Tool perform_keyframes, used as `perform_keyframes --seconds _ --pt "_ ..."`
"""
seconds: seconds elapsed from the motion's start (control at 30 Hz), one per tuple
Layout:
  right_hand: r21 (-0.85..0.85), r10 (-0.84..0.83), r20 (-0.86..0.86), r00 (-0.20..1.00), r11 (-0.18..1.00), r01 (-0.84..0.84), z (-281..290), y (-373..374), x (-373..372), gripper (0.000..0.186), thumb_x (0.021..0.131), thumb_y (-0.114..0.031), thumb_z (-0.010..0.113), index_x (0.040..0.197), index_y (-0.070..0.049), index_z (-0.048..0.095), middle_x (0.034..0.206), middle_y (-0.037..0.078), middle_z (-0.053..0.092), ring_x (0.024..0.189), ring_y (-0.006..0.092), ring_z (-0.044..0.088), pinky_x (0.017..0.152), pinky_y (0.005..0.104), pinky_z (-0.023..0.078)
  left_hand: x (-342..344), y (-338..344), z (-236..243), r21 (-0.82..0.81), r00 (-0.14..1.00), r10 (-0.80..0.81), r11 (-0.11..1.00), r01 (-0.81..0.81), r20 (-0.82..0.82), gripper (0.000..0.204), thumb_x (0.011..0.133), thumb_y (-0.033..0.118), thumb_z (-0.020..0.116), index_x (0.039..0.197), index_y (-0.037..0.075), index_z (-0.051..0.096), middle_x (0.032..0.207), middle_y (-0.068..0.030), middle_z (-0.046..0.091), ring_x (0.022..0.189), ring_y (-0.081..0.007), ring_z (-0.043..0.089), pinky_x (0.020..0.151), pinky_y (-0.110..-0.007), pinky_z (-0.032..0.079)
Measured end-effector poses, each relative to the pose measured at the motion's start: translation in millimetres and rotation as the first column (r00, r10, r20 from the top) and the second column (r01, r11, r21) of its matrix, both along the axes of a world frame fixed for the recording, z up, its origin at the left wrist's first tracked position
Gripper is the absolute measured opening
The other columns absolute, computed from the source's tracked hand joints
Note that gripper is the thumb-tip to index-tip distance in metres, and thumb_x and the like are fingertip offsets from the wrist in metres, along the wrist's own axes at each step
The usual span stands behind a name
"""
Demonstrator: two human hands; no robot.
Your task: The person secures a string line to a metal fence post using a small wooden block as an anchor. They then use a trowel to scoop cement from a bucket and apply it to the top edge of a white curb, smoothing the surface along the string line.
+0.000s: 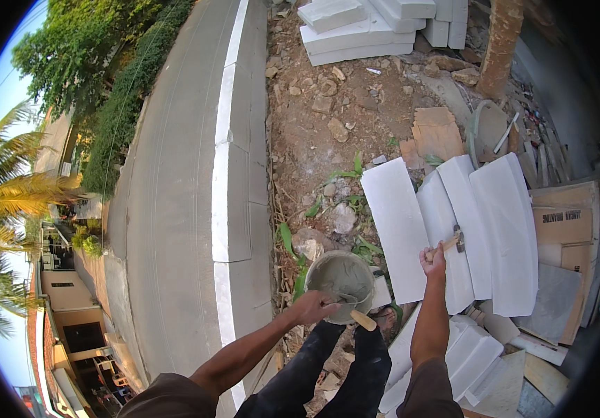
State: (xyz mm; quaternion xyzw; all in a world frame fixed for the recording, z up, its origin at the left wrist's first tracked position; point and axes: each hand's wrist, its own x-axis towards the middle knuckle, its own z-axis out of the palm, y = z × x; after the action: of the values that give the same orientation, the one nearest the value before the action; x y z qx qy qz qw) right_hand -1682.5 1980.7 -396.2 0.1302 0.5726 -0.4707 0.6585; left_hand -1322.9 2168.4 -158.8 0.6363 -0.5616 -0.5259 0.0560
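Two hands are in view. Right hand [434, 259]: clamped on a hammer [459, 240], head at the hand's 2 o'clock, over a row of white blocks [462, 216]. Left hand [316, 306]: curled at the 7-to-8 o'clock rim of a bucket [342, 253] of grey mix; exact grip cannot be determined. Wooden tool handle [363, 320]: bucket's 5 o'clock. White-topped kerb [221, 209]: bucket's 10 o'clock.

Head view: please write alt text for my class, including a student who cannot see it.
A person's right hand holds a hammer over white blocks; the left hand is at the rim of a bucket of grey mix. To the left, a white-topped kerb edges a grey road.
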Motion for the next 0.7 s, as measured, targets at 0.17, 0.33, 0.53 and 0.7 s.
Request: perform_keyframes --seconds 0.17,0.33,0.53,0.7 --pt "0.043 0.121 -0.031 0.992 0.992 -0.120 35.9 10.9 -37.4 0.028 0.106 -0.034 0.049 0.081 -0.020 0.049 0.060 -0.008 0.038 0.050 0.0080 0.038 0.055 0.0264 0.039 32.8 88.9 78.5 0.121 0.918 0.387 0.918 -0.377 -0.081 0.046 0.092 0.039 0.069 0.071 0.001 0.055 0.063 -0.0014 0.047 0.060 -0.0102 0.042 0.053 -0.034 0.036" --pt "-0.077 0.239 -0.082 0.967 0.966 -0.245 196.1 117.6 -21.8 0.009 0.100 -0.027 0.058 0.096 -0.020 0.058 0.074 -0.005 0.055 0.064 0.0110 0.054 0.064 0.0297 0.050 51.0 140.9 122.7 0.173 0.675 0.738 0.663 -0.728 0.011 0.036 0.091 0.031 0.071 0.071 0.007 0.054 0.066 0.0033 0.048 0.062 -0.0063 0.041 0.053 -0.028 0.034" --pt "0.282 0.608 -0.182 0.773 0.785 -0.551 291.0 199.5 -41.2 0.010 0.098 -0.020 0.057 0.092 -0.012 0.058 0.065 -0.003 0.050 0.054 0.0126 0.046 0.053 0.0320 0.044 100.6 179.3 161.2 0.227 0.268 0.962 0.271 -0.936 -0.046 0.027 0.090 0.025 0.070 0.075 0.010 0.052 0.063 0.0009 0.049 0.056 -0.0104 0.046 0.054 -0.028 0.041" --pt "0.423 0.873 -0.023 0.488 0.451 -0.786 278.5 247.1 -44.1 0.012 0.093 -0.019 0.063 0.088 -0.008 0.059 0.060 -0.001 0.047 0.045 0.0122 0.044 0.043 0.0333 0.040 135.8 197.2 145.2 0.308 -0.087 0.978 -0.025 -0.951 -0.188 0.022 0.091 0.021 0.067 0.079 0.011 0.052 0.059 0.0015 0.044 0.051 -0.0133 0.046 0.050 -0.030 0.042"
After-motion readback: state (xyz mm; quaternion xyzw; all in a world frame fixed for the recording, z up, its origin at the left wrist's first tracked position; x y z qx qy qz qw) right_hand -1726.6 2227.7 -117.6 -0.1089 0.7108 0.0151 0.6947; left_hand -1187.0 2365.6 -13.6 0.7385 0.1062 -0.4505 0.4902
